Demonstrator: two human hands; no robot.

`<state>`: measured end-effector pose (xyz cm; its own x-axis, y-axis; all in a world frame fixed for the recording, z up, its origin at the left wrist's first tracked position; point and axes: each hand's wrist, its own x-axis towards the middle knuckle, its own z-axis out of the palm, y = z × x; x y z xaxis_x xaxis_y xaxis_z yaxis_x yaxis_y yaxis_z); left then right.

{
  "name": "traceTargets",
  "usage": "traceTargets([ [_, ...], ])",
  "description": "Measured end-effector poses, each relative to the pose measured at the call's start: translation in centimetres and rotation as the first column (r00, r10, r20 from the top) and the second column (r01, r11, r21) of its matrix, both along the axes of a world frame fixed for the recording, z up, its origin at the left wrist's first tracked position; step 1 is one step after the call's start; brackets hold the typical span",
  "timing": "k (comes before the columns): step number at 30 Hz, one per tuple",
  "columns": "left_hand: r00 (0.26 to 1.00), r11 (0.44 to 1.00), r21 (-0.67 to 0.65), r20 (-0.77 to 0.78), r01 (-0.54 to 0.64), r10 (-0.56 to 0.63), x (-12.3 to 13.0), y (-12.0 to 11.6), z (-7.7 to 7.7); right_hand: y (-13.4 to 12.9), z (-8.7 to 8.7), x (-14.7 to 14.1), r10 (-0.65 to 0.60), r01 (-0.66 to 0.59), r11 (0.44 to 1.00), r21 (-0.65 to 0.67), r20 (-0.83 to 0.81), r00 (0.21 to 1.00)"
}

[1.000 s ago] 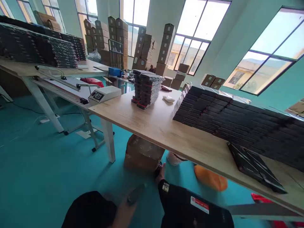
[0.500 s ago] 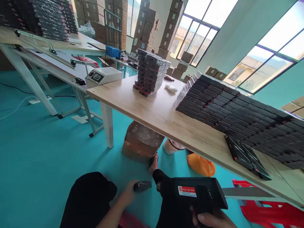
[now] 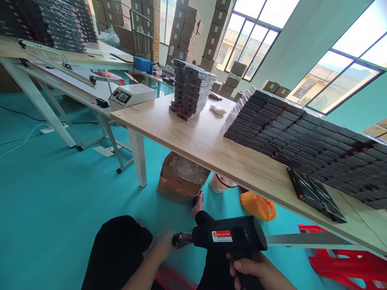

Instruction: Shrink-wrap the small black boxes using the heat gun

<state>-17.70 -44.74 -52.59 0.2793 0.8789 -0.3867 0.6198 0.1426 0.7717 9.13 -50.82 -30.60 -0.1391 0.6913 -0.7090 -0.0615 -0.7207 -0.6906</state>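
My right hand [image 3: 252, 270] is wrapped round the grip of a black heat gun [image 3: 242, 235] with a red and white label. The gun's nozzle points left. Held low over my lap, a small black box [image 3: 182, 239] sits in my left hand [image 3: 164, 246], which is blurred by motion. The nozzle tip comes right up to the box's right end; I cannot tell whether they touch. Up on the table, two flat black boxes [image 3: 314, 195] lie in front of a long stack of black boxes [image 3: 302, 137].
The wooden table [image 3: 181, 133] runs diagonally before me. On it stand a smaller wrapped stack [image 3: 192, 88] and a white crumpled item [image 3: 218, 109]. Beneath are a cardboard box [image 3: 178, 185], a bin [image 3: 218, 184] and an orange bag [image 3: 256, 205]. A sealing machine [image 3: 132, 96] is at left.
The heat gun has moved left and slightly up, so its nozzle has closed the gap to the small black box. The left hand has shifted only slightly.
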Motion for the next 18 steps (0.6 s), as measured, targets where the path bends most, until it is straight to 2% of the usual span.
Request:
traceTargets([
  [2,0.996,0.999,0.028,-0.084,0.023,-0.021,-0.1,-0.2,0.3,0.3,-0.2,-0.2,0.015,-0.015,1.0,-0.005,-0.004,1.0],
  [4,0.995,1.0,0.026,-0.096,0.006,-0.003,-0.2,-0.3,0.2,0.5,-0.3,0.0,0.03,-0.03,1.0,0.006,0.004,1.0],
  [8,0.997,0.998,-0.012,0.039,-0.062,0.062,-0.6,-0.6,-0.5,1.0,-0.6,1.3,0.01,-0.012,0.999,0.031,0.07,0.998],
  [13,0.956,0.985,-0.137,0.26,-0.105,0.138,-0.5,-0.5,-0.7,1.4,-1.2,2.6,-0.001,0.0,1.0,0.02,0.082,0.997],
  [18,0.922,0.978,-0.136,0.336,-0.156,0.194,-0.1,-0.3,-0.3,1.6,-2.1,2.4,-0.037,0.037,0.999,0.008,0.043,0.998],
])
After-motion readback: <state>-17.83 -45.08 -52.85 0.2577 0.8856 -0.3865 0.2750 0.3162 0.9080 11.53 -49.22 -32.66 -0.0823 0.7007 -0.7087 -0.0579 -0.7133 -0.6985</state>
